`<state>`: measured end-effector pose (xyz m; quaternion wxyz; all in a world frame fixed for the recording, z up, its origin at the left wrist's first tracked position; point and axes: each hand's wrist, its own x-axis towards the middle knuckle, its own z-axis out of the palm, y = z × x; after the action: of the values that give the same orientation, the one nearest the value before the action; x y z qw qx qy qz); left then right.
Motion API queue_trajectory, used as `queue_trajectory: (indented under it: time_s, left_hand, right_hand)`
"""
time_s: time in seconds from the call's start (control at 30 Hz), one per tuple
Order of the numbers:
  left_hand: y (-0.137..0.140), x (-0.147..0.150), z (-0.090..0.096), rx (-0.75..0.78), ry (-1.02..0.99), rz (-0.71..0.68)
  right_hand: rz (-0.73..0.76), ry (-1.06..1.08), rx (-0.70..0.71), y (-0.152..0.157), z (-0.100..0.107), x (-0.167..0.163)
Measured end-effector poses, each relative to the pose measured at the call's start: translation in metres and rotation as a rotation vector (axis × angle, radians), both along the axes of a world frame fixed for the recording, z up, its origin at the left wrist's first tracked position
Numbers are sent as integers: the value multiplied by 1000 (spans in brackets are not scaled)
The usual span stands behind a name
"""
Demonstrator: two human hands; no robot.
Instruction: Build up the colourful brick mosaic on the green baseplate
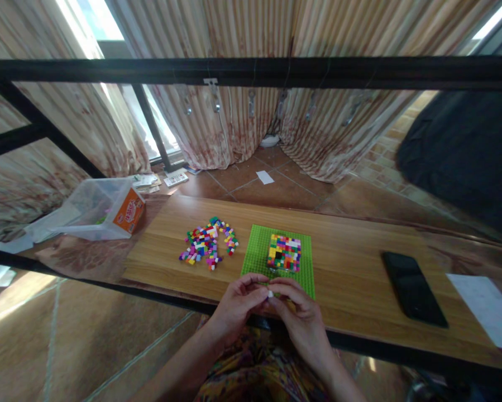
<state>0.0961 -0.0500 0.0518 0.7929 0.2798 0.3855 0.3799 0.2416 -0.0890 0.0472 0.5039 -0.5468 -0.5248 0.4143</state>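
A small white brick (270, 294) is pinched between the fingertips of my left hand (243, 301) and my right hand (303, 312). Both hands meet over the table's front edge, just in front of the green baseplate (254, 254). On that plate stands a square block of many-coloured bricks (284, 253), built up close to its middle. Its front side comes near my fingers. To the left, a loose pile of small coloured bricks (202, 244) lies spread on the wood. My fingers partly cover the plate's front edge.
The wooden tabletop (351, 257) carries a black phone (414, 287) on the right, with a white sheet (487, 307) beyond it. A clear plastic box (95, 209) with an orange label lies at the far left. A black metal bar (251, 72) crosses above the table.
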Motion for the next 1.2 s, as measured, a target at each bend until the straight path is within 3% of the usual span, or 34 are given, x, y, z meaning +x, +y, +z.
queue_trajectory:
  time_s: [0.23, 0.37, 0.67, 0.83, 0.97, 1.07, 1.2]
  left_hand:
    - [-1, -2, 2, 86, 100, -29]
    - [-1, -2, 6, 90, 143, -30]
    - [0, 7, 4, 240, 251, -60]
    - [10, 12, 5, 559, 525, -129]
    - [20, 21, 4, 887, 801, -330]
    - [26, 32, 1, 1058, 981, -449]
    - [30, 43, -6, 1142, 1187, -569]
  right_hand:
    - [-50, -41, 22, -2, -2, 0]
    - [5, -59, -8, -4, 3, 2]
    - [-14, 86, -110, -6, 0, 10]
    - [-162, -22, -39, 3, -8, 31]
    - [-341, -116, 5, 23, -14, 57]
    - [-367, -194, 19, 39, -17, 68]
    - [-305, -286, 74, 53, -20, 70]
